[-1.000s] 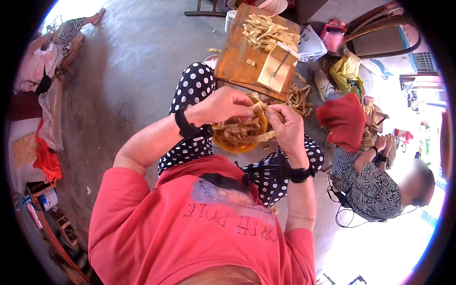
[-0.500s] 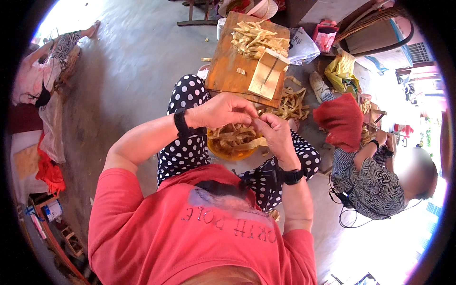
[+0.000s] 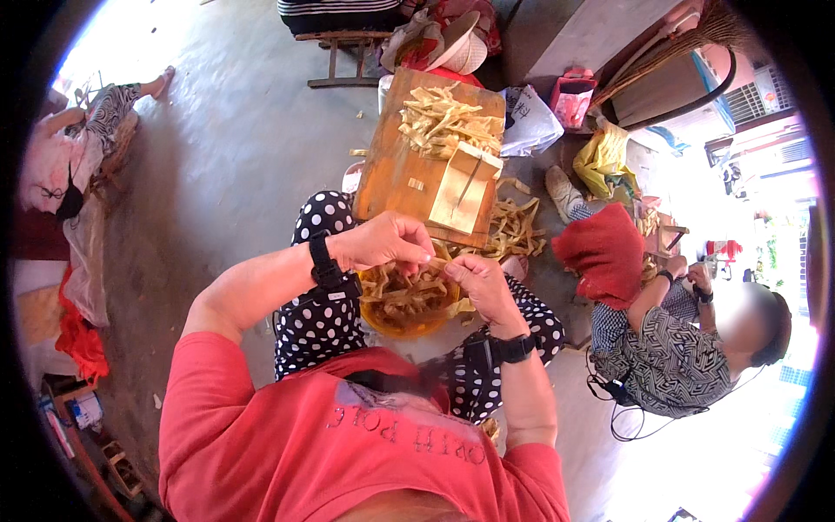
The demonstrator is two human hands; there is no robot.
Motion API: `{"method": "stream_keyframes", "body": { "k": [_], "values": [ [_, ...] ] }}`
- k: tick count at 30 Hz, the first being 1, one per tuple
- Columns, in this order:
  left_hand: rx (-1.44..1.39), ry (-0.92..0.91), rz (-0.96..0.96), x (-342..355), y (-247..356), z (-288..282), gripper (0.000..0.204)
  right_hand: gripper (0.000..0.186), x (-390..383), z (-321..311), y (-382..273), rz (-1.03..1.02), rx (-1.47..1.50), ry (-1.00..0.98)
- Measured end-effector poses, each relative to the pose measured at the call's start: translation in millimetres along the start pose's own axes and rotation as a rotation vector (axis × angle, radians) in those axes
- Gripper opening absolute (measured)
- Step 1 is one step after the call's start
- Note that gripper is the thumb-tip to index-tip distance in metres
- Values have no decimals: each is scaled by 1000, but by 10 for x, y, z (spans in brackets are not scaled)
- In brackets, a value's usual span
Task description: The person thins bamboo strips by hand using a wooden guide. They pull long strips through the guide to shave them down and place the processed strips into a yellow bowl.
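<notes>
My left hand (image 3: 390, 241) and my right hand (image 3: 484, 285) meet over a yellow bowl (image 3: 402, 331) between my knees. Both are closed in a pinch on a short tan strip (image 3: 437, 262), mostly hidden by my fingers. Curled brown strips (image 3: 402, 294) fill the bowl, and one pale strip hangs over its right side. Just beyond my hands stands a low wooden table (image 3: 390, 165). It bears a heap of flat tan strips (image 3: 448, 120), a few small pieces (image 3: 416, 184) and a pale wooden block with a dark slit (image 3: 458, 196).
More loose strips (image 3: 513, 228) lie right of the table. A person in a patterned shirt (image 3: 674, 357) sits at the right, a red cloth (image 3: 600, 254) near their knees. Beyond are a yellow bag (image 3: 602, 159), a white bag (image 3: 529, 122), a pink bag (image 3: 572, 100) and a dark bench (image 3: 339, 43).
The whole view has shifted, so the table and bowl sit lower and farther left. My hands remain together over the bowl, both still pinching at the strip.
</notes>
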State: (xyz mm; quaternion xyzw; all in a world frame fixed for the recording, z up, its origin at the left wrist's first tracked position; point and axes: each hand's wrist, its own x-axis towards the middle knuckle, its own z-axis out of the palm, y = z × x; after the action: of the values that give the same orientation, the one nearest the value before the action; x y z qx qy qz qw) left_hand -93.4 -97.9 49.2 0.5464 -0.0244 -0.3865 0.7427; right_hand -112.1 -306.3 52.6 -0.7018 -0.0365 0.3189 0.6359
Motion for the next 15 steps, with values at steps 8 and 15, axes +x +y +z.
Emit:
{"method": "stream_keyframes", "body": {
  "k": [8,15],
  "values": [
    [102,82,82,361,416,-225,5,14,428,-406,-191,-96,-100,112],
    [117,167,121,780,450,-441,7,14,772,-624,-123,-188,-81,249]
  ]
}}
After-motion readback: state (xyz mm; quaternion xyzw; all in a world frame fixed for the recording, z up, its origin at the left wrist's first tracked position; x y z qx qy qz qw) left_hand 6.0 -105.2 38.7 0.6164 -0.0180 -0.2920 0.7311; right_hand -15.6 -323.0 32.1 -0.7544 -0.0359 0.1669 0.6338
